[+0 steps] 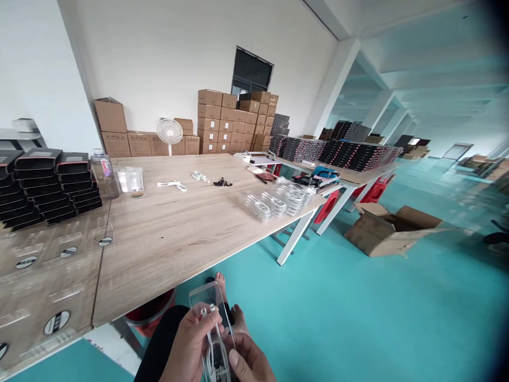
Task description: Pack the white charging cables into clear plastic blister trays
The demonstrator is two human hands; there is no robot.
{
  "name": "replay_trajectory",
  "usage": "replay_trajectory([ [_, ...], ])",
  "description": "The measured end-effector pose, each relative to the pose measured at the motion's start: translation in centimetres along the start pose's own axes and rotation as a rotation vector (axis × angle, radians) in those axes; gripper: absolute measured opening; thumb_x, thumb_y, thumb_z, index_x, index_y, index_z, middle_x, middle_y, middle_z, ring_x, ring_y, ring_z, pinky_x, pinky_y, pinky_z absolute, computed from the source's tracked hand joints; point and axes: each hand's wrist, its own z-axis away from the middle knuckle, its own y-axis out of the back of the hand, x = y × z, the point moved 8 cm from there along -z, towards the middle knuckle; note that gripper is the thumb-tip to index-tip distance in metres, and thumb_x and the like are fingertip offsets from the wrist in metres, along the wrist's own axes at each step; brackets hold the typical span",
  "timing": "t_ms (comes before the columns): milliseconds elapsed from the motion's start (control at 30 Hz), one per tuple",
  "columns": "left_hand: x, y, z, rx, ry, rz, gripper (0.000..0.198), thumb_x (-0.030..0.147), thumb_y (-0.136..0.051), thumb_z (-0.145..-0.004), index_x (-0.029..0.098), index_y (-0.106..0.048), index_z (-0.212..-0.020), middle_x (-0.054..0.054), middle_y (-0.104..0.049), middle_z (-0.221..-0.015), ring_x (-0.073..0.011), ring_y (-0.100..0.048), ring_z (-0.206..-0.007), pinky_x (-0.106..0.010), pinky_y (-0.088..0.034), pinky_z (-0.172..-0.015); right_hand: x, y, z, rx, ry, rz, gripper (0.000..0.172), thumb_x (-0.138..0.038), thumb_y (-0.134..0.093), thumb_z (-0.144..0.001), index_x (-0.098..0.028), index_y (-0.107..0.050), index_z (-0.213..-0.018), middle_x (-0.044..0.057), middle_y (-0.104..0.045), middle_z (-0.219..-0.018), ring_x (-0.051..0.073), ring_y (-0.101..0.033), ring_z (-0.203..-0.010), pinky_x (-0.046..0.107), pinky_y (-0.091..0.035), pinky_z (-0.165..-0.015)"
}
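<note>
Above my lap, my left hand [193,339] pinches the connector ends of a coiled white cable [214,353] between thumb and fingers. The cable lies in a clear plastic tray [204,292], whose far end sticks out past my fingers. My right hand [248,358] is wrapped round the right side of this tray, its thumb at the edge. Something dark shows among the lower coils, too small to name. On the table's right end stand several clear trays with coiled white cables [274,201]. Loose white cables [173,184] and small black pieces [222,182] lie farther back.
Stacked black boxes [51,185], a plastic bottle [105,172] and clear trays [55,286] with round labels occupy the wooden table's [159,254] left side. A red bin [153,313] is under the table. An opened carton [392,231] stands on the green floor at right.
</note>
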Motion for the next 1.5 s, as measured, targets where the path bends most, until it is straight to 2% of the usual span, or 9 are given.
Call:
replay_trajectory([
  [200,-1.6,0.6,-0.3,-0.008,-0.009,-0.073,0.037,0.038,-0.093,-0.056,0.018,-0.063,-0.066,0.001,-0.063,-0.06,-0.0119,-0.059,-0.056,-0.023,-0.045,-0.055,-3.3,0.8,-0.3,0.106,0.067,0.439,0.044,-0.06,-0.078,-0.065,-0.022,-0.06,-0.08,-0.003,-0.056,-0.065,0.015,-0.051,-0.061,0.028,-0.037,-0.058],
  [300,-1.6,0.9,-0.2,0.028,0.01,-0.059,0.038,0.038,-0.093,-0.057,0.017,-0.062,-0.065,0.001,-0.064,-0.061,-0.0123,-0.059,-0.057,-0.023,-0.045,-0.055,-4.4,0.4,0.1,0.171,0.089,0.65,0.026,-0.044,-0.07,-0.073,-0.024,-0.06,-0.087,-0.006,-0.052,-0.061,0.014,-0.048,-0.058,0.027,-0.035,-0.058],
  [367,-1.6,1.0,-0.2,0.044,0.045,-0.035,0.037,0.036,-0.093,-0.058,0.017,-0.062,-0.066,0.0,-0.065,-0.062,-0.0117,-0.059,-0.057,-0.023,-0.046,-0.056,-4.9,0.0,0.2,0.177,0.095,0.684,0.025,-0.038,-0.067,-0.076,-0.024,-0.06,-0.095,-0.006,-0.051,-0.06,0.014,-0.047,-0.058,0.028,-0.033,-0.058],
  [633,-1.2,0.4,0.1,-0.014,0.136,0.055,0.031,0.019,-0.093,-0.057,0.016,-0.07,-0.077,-0.001,-0.069,-0.069,-0.0125,-0.064,-0.064,-0.023,-0.051,-0.062,-5.0,-0.9,-0.8,0.008,0.087,0.433,0.051,-0.063,-0.068,-0.078,-0.017,-0.061,-0.1,-0.008,-0.039,-0.06,0.011,-0.032,-0.056,0.027,-0.026,-0.054],
  [933,-1.3,-0.3,0.8,-0.047,0.131,0.022,0.029,0.022,-0.093,-0.056,0.015,-0.069,-0.07,-0.003,-0.07,-0.065,-0.0148,-0.064,-0.059,-0.024,-0.048,-0.056,-5.0,-0.5,-0.7,0.055,0.056,0.587,0.04,-0.056,-0.074,-0.075,-0.021,-0.07,-0.093,-0.002,-0.057,-0.068,0.015,-0.051,-0.062,0.027,-0.043,-0.06],
  [1100,-0.5,0.5,0.3,-0.012,0.123,0.064,0.024,0.016,-0.089,-0.062,0.016,-0.071,-0.079,-0.004,-0.074,-0.075,-0.0167,-0.07,-0.069,-0.026,-0.054,-0.064,-3.3,-0.2,-1.1,0.016,0.007,0.44,0.063,-0.075,-0.07,-0.068,-0.022,-0.069,-0.1,0.001,-0.062,-0.071,0.02,-0.06,-0.069,0.031,-0.05,-0.067],
  [1267,-0.3,0.8,-0.4,-0.034,0.098,0.101,0.038,0.005,-0.086,-0.058,0.017,-0.073,-0.092,-0.009,-0.077,-0.099,-0.0252,-0.073,-0.093,-0.035,-0.058,-0.084,-3.5,-1.0,0.1,-0.059,0.037,0.212,0.094,-0.077,-0.078,-0.055,-0.027,-0.058,-0.131,0.007,-0.071,-0.092,0.033,-0.067,-0.096,0.043,-0.055,-0.083],
  [1367,-0.5,0.5,-0.4,-0.074,0.001,0.057,0.051,0.006,-0.088,-0.05,0.017,-0.074,-0.098,-0.012,-0.078,-0.103,-0.031,-0.071,-0.103,-0.039,-0.055,-0.092,-4.0,-1.2,0.7,-0.005,0.026,0.181,0.092,-0.072,-0.08,-0.058,-0.027,-0.057,-0.135,0.008,-0.071,-0.088,0.035,-0.068,-0.096,0.045,-0.056,-0.08],
  [1500,-0.9,0.6,0.0,-0.051,-0.079,0.022,0.049,0.014,-0.089,-0.053,0.019,-0.074,-0.1,-0.013,-0.077,-0.107,-0.0329,-0.069,-0.11,-0.041,-0.054,-0.095,-4.7,-1.6,1.0,0.052,0.067,0.174,0.088,-0.071,-0.079,-0.06,-0.027,-0.058,-0.133,0.008,-0.073,-0.088,0.035,-0.07,-0.094,0.046,-0.057,-0.078],
])
